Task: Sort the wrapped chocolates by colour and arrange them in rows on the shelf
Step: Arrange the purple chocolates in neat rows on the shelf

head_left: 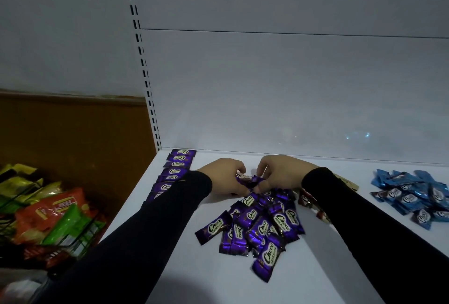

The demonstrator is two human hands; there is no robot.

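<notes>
Purple batch mid-sort: both hands on one wrapped choc, row partly built.

Left hand (224, 177) & right hand (279, 175) pinching same purple chocolate (246, 178) betw. curled fingertips, just above far end of loose purple pile (257, 221) at shelf (328, 267) centre. Likely straightening wrapper before laying it. Next move prob. needs carrying it left to purple row (176, 170) along shelf's left edge, label up, aligned w/ neighbours. Shiny purple foil, crimped ends, "Choco" in white on green oval. Blue pile (413, 196) well apart at right; few red ones (307, 200) beside right sleeve.
</notes>
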